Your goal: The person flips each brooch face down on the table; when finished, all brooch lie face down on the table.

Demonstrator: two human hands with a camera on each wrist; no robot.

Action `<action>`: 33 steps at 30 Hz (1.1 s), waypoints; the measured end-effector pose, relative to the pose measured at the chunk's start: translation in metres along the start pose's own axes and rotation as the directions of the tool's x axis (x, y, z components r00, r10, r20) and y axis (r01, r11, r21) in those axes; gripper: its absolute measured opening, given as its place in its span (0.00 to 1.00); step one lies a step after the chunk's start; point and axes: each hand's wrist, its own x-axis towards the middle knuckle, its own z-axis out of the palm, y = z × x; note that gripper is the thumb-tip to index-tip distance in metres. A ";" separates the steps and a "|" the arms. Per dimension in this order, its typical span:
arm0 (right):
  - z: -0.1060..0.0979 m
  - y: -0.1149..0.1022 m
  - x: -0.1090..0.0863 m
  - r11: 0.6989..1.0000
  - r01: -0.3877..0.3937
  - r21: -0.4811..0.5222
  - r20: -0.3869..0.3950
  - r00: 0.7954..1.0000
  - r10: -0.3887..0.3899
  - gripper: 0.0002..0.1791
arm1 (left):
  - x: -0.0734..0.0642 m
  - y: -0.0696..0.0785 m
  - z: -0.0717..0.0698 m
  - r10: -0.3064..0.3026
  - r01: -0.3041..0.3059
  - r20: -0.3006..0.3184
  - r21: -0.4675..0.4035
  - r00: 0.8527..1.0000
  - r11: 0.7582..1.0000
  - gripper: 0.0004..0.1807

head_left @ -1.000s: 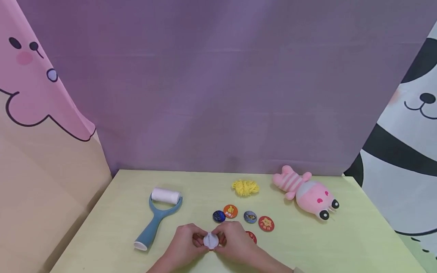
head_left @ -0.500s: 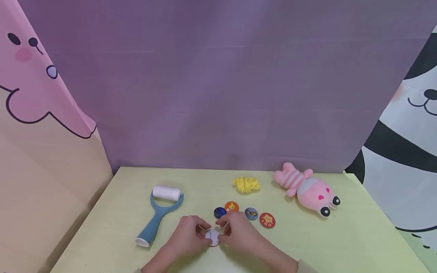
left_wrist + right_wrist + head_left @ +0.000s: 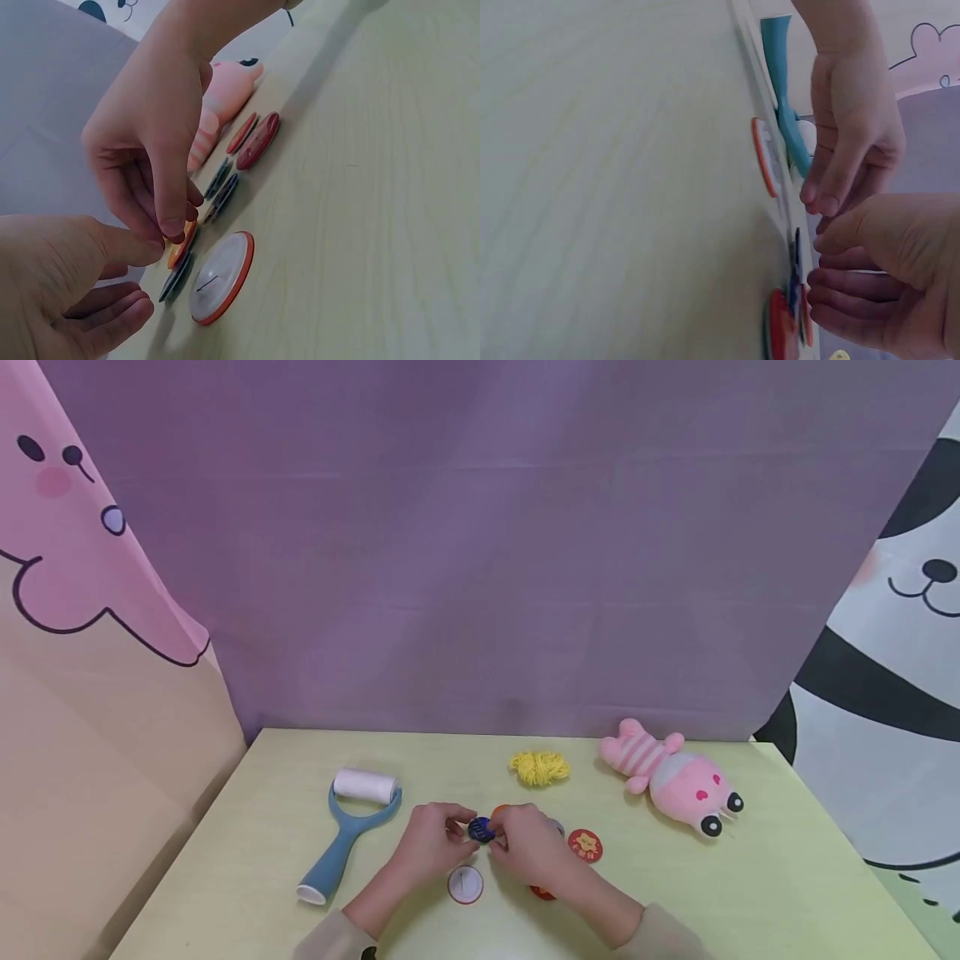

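Around a dark blue button badge (image 3: 480, 829) my left hand (image 3: 431, 843) and right hand (image 3: 531, 843) come together, fingers loosely bent. In both wrist views the badge (image 3: 177, 279) lies on the table with the fingertips just above it, and no grip on it shows. Nearer me lies a badge turned face down, its white back and pin (image 3: 466, 885) showing inside a red rim. An orange badge (image 3: 500, 810) and a grey-blue badge (image 3: 557, 827) are partly covered by my right hand. A red star badge (image 3: 585, 845) lies to the right; another red badge (image 3: 543, 892) shows under my right wrist.
A blue-handled lint roller (image 3: 347, 835) lies on the left of the table (image 3: 712, 902). Yellow yarn (image 3: 540, 768) sits behind the badges, with a pink plush toy (image 3: 675, 781) at the back right. A purple cloth (image 3: 510, 568) hangs behind the table.
Both hands have let go of the face-down badge, which now lies on the table. They have moved forward to the dark blue badge.
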 end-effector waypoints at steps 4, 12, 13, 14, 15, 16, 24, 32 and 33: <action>0.008 -0.001 0.005 0.995 -0.018 -0.094 -0.004 1.000 0.017 0.03 | 0.006 -0.005 0.004 -0.011 0.010 0.025 0.037 1.000 0.999 0.20; 0.015 0.001 0.012 0.988 0.002 -0.157 -0.012 1.000 -0.004 0.04 | 0.011 -0.012 0.011 0.043 -0.043 0.000 0.067 0.999 0.997 0.17; 0.015 0.002 0.012 0.988 0.009 -0.155 -0.020 1.000 -0.012 0.04 | 0.011 -0.012 0.011 0.056 -0.055 -0.006 0.070 0.998 0.996 0.15; 0.016 0.002 0.012 0.989 0.010 -0.148 -0.025 1.000 -0.013 0.04 | 0.012 -0.013 0.012 0.061 -0.060 -0.011 0.073 0.998 0.996 0.14; 0.015 0.003 0.012 0.990 0.015 -0.140 -0.030 0.999 -0.019 0.04 | 0.012 -0.013 0.012 0.064 -0.063 -0.011 0.074 0.998 0.995 0.13; 0.015 0.003 0.012 0.992 0.011 -0.124 -0.031 0.999 -0.015 0.03 | 0.012 -0.014 0.013 0.058 -0.057 -0.010 0.071 0.998 0.996 0.13; 0.015 0.010 0.010 1.000 -0.001 0.017 -0.035 0.999 0.002 0.06 | 0.011 -0.018 0.014 0.024 -0.023 -0.015 0.023 1.000 0.999 0.11; 0.013 0.015 0.007 0.995 0.051 0.089 -0.138 0.990 -0.038 0.04 | 0.008 -0.013 0.014 0.081 -0.088 -0.166 -0.032 0.983 0.996 0.10; 0.012 0.015 0.007 0.994 0.046 0.095 -0.153 0.988 -0.031 0.04 | 0.008 -0.011 0.013 0.081 -0.091 -0.180 -0.048 0.980 0.995 0.11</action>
